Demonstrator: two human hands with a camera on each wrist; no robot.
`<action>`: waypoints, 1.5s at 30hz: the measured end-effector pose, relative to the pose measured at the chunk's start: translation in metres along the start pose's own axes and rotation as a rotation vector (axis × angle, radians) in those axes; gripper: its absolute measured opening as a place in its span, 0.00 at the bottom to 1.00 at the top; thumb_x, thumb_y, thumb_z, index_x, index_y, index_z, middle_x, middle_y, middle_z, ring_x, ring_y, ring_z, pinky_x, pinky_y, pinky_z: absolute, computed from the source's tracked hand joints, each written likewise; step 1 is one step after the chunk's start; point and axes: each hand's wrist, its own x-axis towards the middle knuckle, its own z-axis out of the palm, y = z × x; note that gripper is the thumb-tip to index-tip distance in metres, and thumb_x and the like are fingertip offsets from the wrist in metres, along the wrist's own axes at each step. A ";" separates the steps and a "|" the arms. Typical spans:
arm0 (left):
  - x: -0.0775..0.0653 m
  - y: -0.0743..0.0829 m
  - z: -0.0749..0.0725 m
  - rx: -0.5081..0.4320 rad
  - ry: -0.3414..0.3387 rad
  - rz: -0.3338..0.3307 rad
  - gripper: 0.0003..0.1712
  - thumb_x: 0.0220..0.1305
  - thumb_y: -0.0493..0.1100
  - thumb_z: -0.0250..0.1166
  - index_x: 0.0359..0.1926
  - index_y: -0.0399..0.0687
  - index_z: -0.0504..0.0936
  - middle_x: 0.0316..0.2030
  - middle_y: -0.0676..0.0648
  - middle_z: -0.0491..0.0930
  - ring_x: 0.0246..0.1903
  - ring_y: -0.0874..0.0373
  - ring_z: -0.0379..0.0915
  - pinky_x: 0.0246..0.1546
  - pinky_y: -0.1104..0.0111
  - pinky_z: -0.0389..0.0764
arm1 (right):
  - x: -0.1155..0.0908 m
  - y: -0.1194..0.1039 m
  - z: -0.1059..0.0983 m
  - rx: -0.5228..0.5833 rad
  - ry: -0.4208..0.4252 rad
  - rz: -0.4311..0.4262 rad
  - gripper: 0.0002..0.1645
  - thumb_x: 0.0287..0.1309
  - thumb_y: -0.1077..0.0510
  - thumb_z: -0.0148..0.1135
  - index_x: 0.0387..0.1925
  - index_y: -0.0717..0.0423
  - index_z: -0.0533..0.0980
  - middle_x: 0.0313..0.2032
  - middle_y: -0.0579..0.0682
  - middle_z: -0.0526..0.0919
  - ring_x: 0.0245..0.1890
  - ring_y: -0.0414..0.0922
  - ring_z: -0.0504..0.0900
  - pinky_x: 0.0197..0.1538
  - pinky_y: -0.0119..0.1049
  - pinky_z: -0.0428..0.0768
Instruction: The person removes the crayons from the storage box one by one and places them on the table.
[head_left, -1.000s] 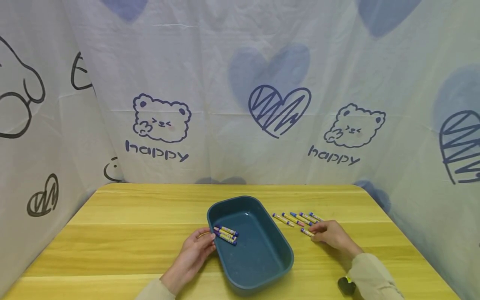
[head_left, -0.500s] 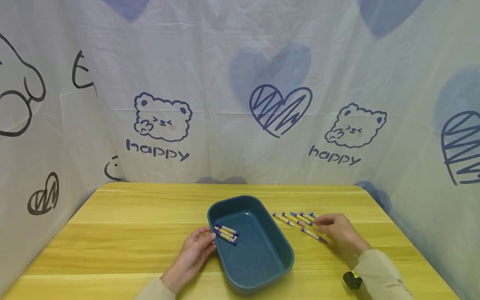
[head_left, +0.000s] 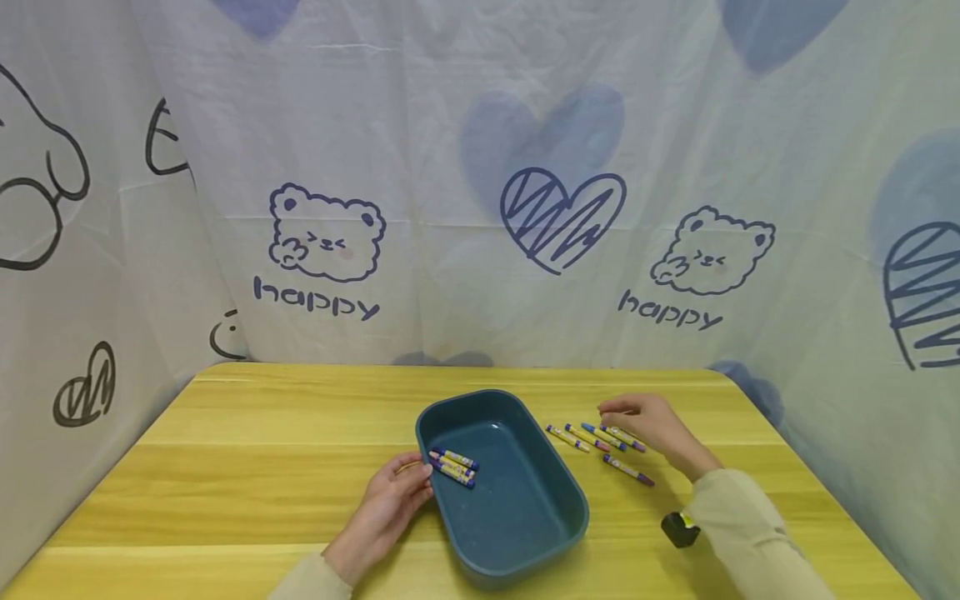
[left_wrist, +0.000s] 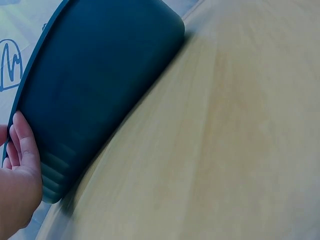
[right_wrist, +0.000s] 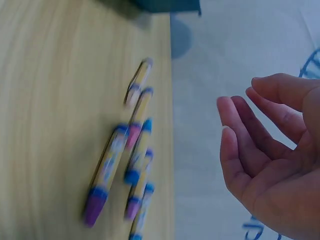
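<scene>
Teal bin (head_left: 517, 508) and crayons (head_left: 628, 470) on a tabletop (head_left: 225, 467).
Left hand (head_left: 386, 500): grip pinching the bin's rim (head_left: 583, 500); right hand (head_left: 656, 427) (grip loosely parted, holding nothing): over crayons beside the bin; three more lie inside.

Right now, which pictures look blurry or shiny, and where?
Head view: fairly sharp, with a small glint inside the blue bin; left wrist view: the table looks soft and smeared; right wrist view: the crayons are blurred, the right hand crisper.
</scene>
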 end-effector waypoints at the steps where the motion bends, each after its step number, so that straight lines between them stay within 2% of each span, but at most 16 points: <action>1: 0.000 0.000 0.000 0.000 -0.001 0.000 0.13 0.65 0.27 0.54 0.50 0.33 0.65 0.31 0.49 0.74 0.31 0.62 0.72 0.36 0.74 0.78 | 0.001 -0.004 0.002 0.012 -0.009 -0.005 0.20 0.65 0.55 0.60 0.53 0.63 0.78 0.48 0.58 0.82 0.48 0.54 0.79 0.52 0.51 0.77; 5: 0.000 0.000 0.000 0.005 -0.002 -0.001 0.13 0.65 0.28 0.54 0.50 0.33 0.65 0.31 0.49 0.75 0.31 0.62 0.72 0.36 0.74 0.78 | 0.005 -0.020 0.009 0.044 -0.033 -0.031 0.19 0.65 0.55 0.60 0.53 0.62 0.78 0.50 0.57 0.81 0.50 0.53 0.79 0.53 0.51 0.76; 12: 0.000 0.000 0.001 0.003 -0.001 0.001 0.13 0.64 0.27 0.54 0.49 0.33 0.66 0.30 0.50 0.75 0.31 0.62 0.72 0.36 0.74 0.78 | 0.012 -0.039 0.021 -0.009 0.004 -0.095 0.16 0.65 0.55 0.60 0.50 0.60 0.80 0.48 0.55 0.82 0.49 0.53 0.79 0.51 0.49 0.78; 20: 0.000 0.000 0.001 0.010 0.011 0.001 0.14 0.65 0.27 0.54 0.51 0.32 0.65 0.32 0.49 0.75 0.32 0.62 0.72 0.36 0.74 0.78 | 0.022 -0.059 0.033 0.023 -0.019 -0.124 0.17 0.65 0.58 0.60 0.51 0.62 0.79 0.49 0.56 0.82 0.50 0.53 0.79 0.52 0.49 0.77; 31: -0.001 0.001 0.001 -0.006 0.006 0.001 0.12 0.65 0.27 0.53 0.49 0.33 0.66 0.31 0.50 0.76 0.32 0.61 0.72 0.36 0.73 0.78 | 0.040 -0.079 0.065 0.116 -0.069 -0.149 0.16 0.61 0.61 0.63 0.50 0.64 0.80 0.45 0.54 0.83 0.47 0.50 0.80 0.51 0.45 0.79; 35: -0.001 0.001 0.001 -0.003 0.001 0.006 0.13 0.65 0.27 0.54 0.50 0.33 0.66 0.32 0.50 0.76 0.32 0.62 0.72 0.36 0.73 0.78 | 0.046 -0.082 0.079 0.169 -0.104 -0.136 0.16 0.61 0.62 0.63 0.49 0.66 0.79 0.44 0.54 0.84 0.44 0.48 0.81 0.49 0.43 0.80; 40: -0.001 0.000 0.002 -0.007 0.001 0.009 0.12 0.65 0.27 0.53 0.49 0.33 0.66 0.30 0.51 0.76 0.31 0.62 0.72 0.36 0.74 0.78 | 0.050 -0.086 0.095 0.237 -0.129 -0.110 0.16 0.61 0.63 0.63 0.49 0.67 0.79 0.44 0.55 0.83 0.43 0.47 0.82 0.49 0.47 0.80; 45: 0.000 -0.001 0.002 -0.002 0.002 0.011 0.13 0.65 0.27 0.54 0.50 0.32 0.66 0.30 0.50 0.76 0.31 0.62 0.73 0.35 0.74 0.78 | 0.052 -0.086 0.108 0.238 -0.143 -0.091 0.15 0.63 0.61 0.62 0.48 0.66 0.79 0.43 0.53 0.83 0.42 0.48 0.82 0.49 0.50 0.80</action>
